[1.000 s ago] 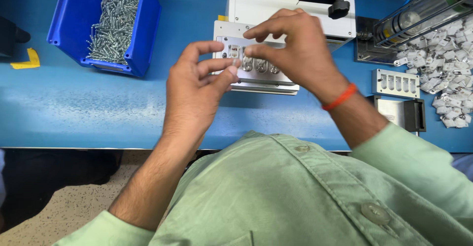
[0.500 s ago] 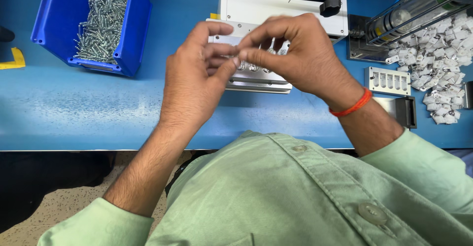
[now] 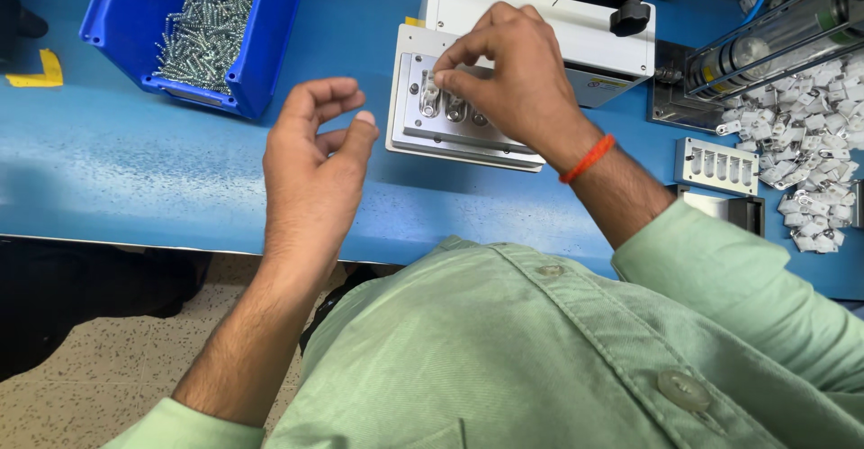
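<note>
My right hand (image 3: 513, 76), an orange band on its wrist, pinches a small white part (image 3: 431, 81) with thumb and forefinger at the left end of a grey metal fixture plate (image 3: 416, 116). The plate holds a row of sockets and lies on the blue bench in front of a white machine (image 3: 504, 4). My left hand (image 3: 315, 166) hovers left of the plate with fingers curled and apart, holding nothing.
A blue bin (image 3: 261, 53) of silver screws (image 3: 202, 22) stands at the back left. A heap of small white parts (image 3: 814, 170) lies at the right, beside a slotted metal block (image 3: 715, 163) and a clear cylinder (image 3: 765, 49). A yellow marker (image 3: 36, 76) sits at far left.
My left hand has let go and drawn back to the left of the plate. My right hand has brought the small part down to the plate's left socket.
</note>
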